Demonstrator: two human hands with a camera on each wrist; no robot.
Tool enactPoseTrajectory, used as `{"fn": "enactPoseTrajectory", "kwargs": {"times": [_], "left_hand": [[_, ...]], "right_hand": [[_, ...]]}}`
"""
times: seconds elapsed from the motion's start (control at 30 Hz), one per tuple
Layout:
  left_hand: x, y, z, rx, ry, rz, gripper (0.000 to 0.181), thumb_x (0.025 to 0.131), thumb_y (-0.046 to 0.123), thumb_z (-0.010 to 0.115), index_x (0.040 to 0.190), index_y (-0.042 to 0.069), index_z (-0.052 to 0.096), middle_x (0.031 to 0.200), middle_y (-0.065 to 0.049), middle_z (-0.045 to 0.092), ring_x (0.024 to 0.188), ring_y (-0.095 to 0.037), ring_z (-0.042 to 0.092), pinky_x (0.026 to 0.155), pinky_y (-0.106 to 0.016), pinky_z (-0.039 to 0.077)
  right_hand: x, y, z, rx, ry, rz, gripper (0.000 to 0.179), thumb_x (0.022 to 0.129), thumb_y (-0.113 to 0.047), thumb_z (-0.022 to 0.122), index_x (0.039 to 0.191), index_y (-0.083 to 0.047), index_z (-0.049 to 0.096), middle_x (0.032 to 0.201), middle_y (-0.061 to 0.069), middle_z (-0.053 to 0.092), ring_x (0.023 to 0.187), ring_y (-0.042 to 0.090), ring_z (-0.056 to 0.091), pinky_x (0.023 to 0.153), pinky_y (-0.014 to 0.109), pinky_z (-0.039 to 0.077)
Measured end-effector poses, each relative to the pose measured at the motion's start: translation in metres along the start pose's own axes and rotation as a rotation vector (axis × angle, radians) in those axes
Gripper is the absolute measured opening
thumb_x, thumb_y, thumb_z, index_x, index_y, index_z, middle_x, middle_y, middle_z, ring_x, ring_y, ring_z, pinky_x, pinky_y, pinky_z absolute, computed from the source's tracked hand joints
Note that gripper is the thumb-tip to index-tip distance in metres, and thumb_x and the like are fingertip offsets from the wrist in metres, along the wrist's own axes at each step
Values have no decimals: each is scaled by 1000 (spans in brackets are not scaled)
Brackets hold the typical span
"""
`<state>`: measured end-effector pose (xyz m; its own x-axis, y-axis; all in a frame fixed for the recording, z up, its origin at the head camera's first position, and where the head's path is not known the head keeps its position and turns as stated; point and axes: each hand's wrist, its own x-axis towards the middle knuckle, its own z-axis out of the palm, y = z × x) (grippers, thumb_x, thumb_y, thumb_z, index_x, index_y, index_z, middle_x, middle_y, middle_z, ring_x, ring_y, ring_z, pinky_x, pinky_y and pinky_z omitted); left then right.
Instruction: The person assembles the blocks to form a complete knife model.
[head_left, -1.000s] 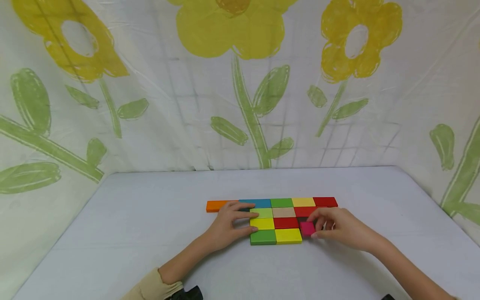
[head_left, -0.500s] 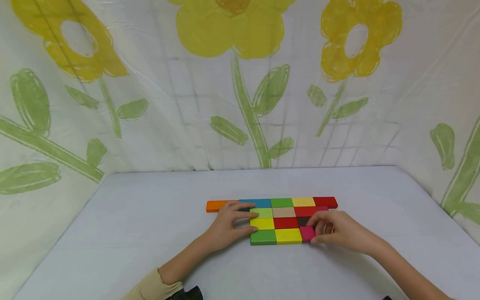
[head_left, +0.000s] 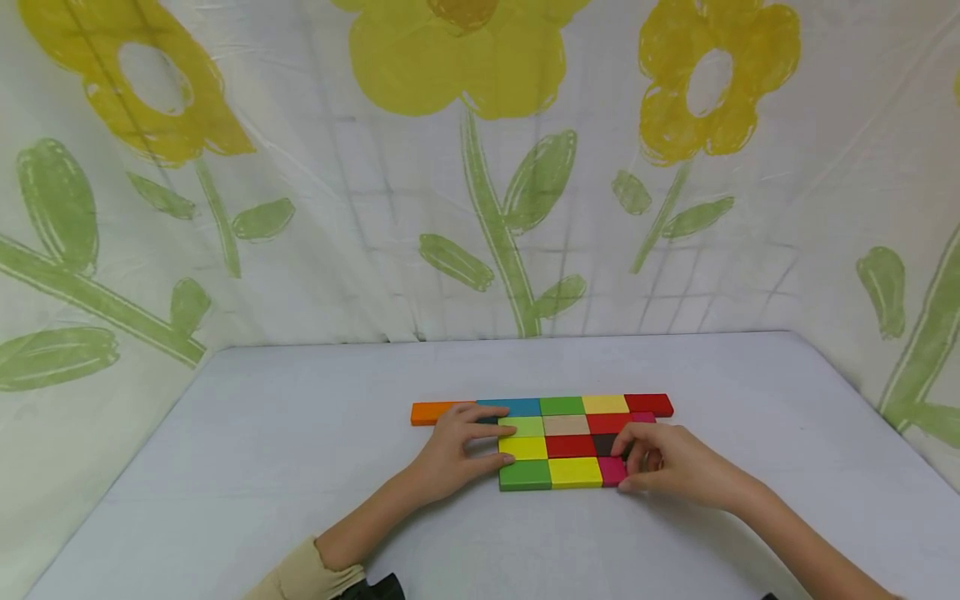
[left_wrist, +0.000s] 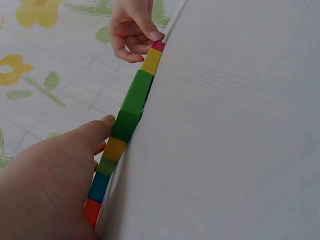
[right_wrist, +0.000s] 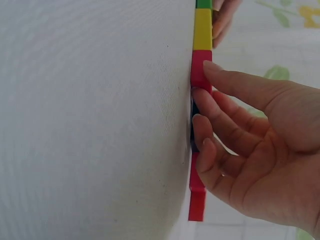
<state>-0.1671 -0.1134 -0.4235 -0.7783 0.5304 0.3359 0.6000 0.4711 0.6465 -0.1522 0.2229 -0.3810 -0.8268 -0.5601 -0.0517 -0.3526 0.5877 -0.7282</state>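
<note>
Flat coloured blocks lie edge to edge in rows on the white table. My left hand [head_left: 453,454] rests at their left side, fingers spread, its fingertips touching the light green block [head_left: 522,427] and the yellow block [head_left: 522,448]. At the front right corner, a small pink block [head_left: 612,472] lies beside a yellow block [head_left: 576,472]. My right hand [head_left: 678,467] pinches this pink block; in the right wrist view the thumb lies on the pink block [right_wrist: 201,70], with the curled fingers along the blocks' side. A dark block [head_left: 606,445] is partly covered by the fingers.
The back row runs from an orange block [head_left: 431,413] past a blue block [head_left: 525,407] to a red block [head_left: 649,405]. White table surface [head_left: 300,400] surrounds the blocks. A cloth with painted flowers [head_left: 457,67] hangs behind the table.
My right hand has brought the pink block forward and down into the front row, against the yellow block. The dark block behind it now shows more. My left hand has stayed in place.
</note>
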Motion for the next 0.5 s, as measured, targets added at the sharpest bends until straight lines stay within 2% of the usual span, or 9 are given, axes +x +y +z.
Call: {"fn": "enactPoseTrajectory", "kwargs": {"times": [0.5], "left_hand": [[0, 1, -1, 20, -6, 7, 37, 87, 32, 74, 121, 17, 71, 134, -1, 58, 131, -25, 41, 109, -54, 23]], "right_hand": [[-1, -1, 1, -5, 15, -6, 33, 81, -26, 80, 101, -10, 59, 76, -5, 63, 61, 11, 57, 59, 24, 49]]}}
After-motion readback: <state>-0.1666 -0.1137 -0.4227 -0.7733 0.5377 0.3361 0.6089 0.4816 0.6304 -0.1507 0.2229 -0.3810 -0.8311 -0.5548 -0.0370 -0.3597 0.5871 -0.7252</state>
